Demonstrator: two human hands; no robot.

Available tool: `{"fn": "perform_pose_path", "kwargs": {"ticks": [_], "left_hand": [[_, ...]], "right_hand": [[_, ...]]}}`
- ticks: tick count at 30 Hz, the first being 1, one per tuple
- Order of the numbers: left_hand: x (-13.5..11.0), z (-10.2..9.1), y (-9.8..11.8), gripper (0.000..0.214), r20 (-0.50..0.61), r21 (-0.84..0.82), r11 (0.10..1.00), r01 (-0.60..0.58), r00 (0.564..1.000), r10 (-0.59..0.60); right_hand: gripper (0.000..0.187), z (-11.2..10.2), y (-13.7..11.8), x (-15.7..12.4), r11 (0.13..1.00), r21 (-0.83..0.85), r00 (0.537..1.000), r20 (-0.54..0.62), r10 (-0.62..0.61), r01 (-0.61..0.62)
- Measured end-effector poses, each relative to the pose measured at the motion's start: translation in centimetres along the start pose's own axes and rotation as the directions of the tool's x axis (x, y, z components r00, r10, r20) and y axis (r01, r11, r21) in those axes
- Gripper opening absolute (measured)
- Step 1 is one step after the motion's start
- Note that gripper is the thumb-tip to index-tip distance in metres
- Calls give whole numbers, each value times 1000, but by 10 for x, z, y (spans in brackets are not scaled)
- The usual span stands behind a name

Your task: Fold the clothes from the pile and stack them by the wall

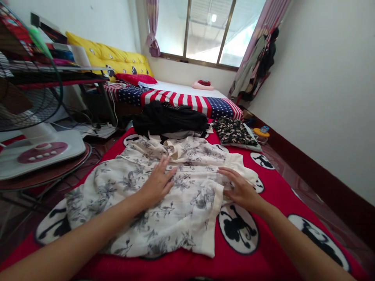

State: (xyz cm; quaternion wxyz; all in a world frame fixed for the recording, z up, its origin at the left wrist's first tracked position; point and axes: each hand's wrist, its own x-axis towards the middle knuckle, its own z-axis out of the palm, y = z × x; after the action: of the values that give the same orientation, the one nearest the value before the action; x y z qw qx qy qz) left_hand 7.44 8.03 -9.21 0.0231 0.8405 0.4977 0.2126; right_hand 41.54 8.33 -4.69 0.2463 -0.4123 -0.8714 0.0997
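A white blouse (175, 203) with grey flower print lies spread sideways in front of me, its collar (172, 150) toward the far side and a buttoned placket across the middle. My left hand (158, 183) lies flat on the fabric below the placket, fingers stretched and a little apart. At the placket's right end, my right hand (241, 191) touches the cloth with its fingers extended and thumb apart. Part of the blouse's right edge is hidden under that hand. Beneath the blouse is a red cover (275, 230) with black monkey figures in white ovals.
Beyond the blouse sits a heap of black clothes (170, 119). A folded black floral garment (233, 130) lies at the far right of the cover. A fan (41, 152) stands on a round stool at left. Farther back are a bed (175, 99) and a wall (331, 97) on the right.
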Motion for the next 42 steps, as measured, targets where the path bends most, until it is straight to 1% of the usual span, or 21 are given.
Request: {"fn": "perform_pose_path", "kwargs": {"ticks": [2, 5, 7, 9, 12, 14, 15, 16, 18, 19, 23, 25, 27, 29, 32, 35, 36, 37, 39, 41, 42], "left_hand": [[-15, -1, 23, 50, 49, -109, 992, -67, 996, 72], [-37, -12, 49, 61, 157, -241, 958, -153, 968, 194], [-51, -26, 55, 67, 241, -297, 939, -176, 937, 252], [-65, -43, 51, 73, 333, -322, 933, -160, 904, 270], [-88, -66, 37, 91, 444, -300, 942, -150, 852, 277], [-102, -77, 26, 98, 481, -253, 952, -171, 832, 277], [-109, -81, 20, 99, 493, -222, 959, -177, 828, 267], [-115, -84, 13, 98, 498, -184, 967, -177, 831, 247], [-122, -90, -3, 92, 474, -94, 983, -158, 861, 184], [-124, -92, -13, 88, 448, -49, 988, -147, 881, 153], [-112, -98, -59, 56, 311, 79, 989, -126, 946, 96], [-97, -98, -76, 47, 258, 106, 986, -129, 961, 98], [-81, -97, -83, 44, 237, 117, 987, -114, 968, 84], [-68, -97, -78, 42, 248, 95, 993, -75, 967, 49], [-65, -98, -48, 49, 307, 4, 999, -36, 951, 33], [-77, -93, -5, 74, 397, -106, 986, -127, 904, 159], [-82, -89, 9, 76, 418, -130, 979, -159, 886, 200], [-87, -85, 20, 74, 424, -142, 974, -177, 878, 222], [-91, -76, 34, 51, 405, -132, 975, -182, 888, 220], [-86, -70, 33, 19, 371, -68, 983, -173, 910, 186], [-81, -69, 27, 10, 359, -21, 984, -174, 918, 170]], "right_hand": [[63, 11, -5, -9, 995, 98, 1000, 15, 5, -7], [51, 25, -5, -21, 984, 176, 998, -50, 35, -26], [36, 29, -3, -28, 982, 186, 997, -60, 41, -29], [24, 28, -2, -36, 984, 177, 998, -49, 39, -30], [18, 17, -1, -50, 988, 151, 999, 8, 40, -41], [18, 8, 0, -59, 992, 119, 997, 60, 39, -46], [23, 3, 2, -64, 995, 94, 997, 74, 35, -42], [34, -1, 4, -67, 998, 61, 996, 80, 28, -33], [54, -8, 11, -70, 1000, -25, 998, 62, 0, 2], [56, -10, 14, -70, 997, -69, 999, 47, -19, 23], [37, -11, 30, -54, 970, -225, 995, -3, -96, 93], [36, -7, 36, -39, 956, -277, 994, -22, -107, 97], [39, -1, 40, -23, 953, -292, 995, -28, -96, 84], [45, 6, 41, -10, 961, -268, 998, -12, -69, 64], [43, 17, 39, 0, 979, -201, 999, 9, -33, 34], [34, 24, 35, 4, 990, -138, 998, -47, 30, -36], [31, 25, 34, 5, 993, -104, 996, -71, 57, -64], [29, 24, 33, 6, 994, -57, 992, -97, 87, -93], [27, 21, 33, 10, 985, 71, 976, -138, 167, -158], [27, 15, 33, 13, 953, 207, 954, -159, 254, -220], [28, 13, 34, 14, 936, 257, 944, -164, 286, -239]]}}
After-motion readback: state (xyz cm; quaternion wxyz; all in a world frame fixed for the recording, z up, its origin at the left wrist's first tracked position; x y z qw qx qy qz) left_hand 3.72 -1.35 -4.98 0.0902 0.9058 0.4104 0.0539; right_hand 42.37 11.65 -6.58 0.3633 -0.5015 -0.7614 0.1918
